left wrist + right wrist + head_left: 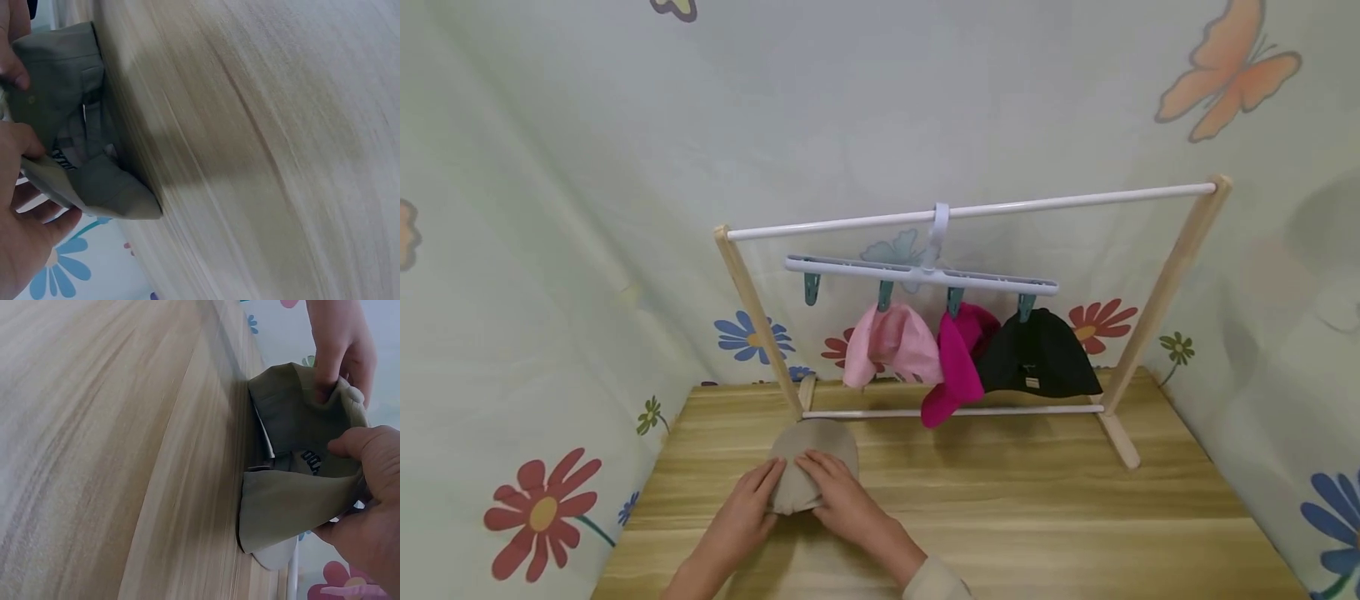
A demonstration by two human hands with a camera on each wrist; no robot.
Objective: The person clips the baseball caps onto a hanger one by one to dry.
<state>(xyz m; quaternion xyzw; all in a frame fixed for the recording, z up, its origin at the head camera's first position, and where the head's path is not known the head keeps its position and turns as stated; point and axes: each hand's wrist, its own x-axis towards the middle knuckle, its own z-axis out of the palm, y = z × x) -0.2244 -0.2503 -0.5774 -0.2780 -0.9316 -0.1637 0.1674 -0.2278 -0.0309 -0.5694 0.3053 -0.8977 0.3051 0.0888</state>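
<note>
A khaki baseball cap [817, 439] sits low at the tabletop, front left of the rack. My left hand [745, 510] grips its left side, and my right hand [847, 504] grips the right side with the fingers over the crown. In the left wrist view the cap [53, 65] shows its hollow underside, with the left thumb inside the edge. From the right wrist, the cap [294, 512] shows dark lettering inside, and my right hand [378, 500] pinches the edge between thumb and fingers.
A wooden rack with a white top rod [1060, 202] stands behind. From it hangs a pale clip hanger [921, 273], holding a light pink cap [895, 337], a magenta cap [958, 362] and a black cap [1037, 354]. The leftmost green clip [811, 288] holds nothing.
</note>
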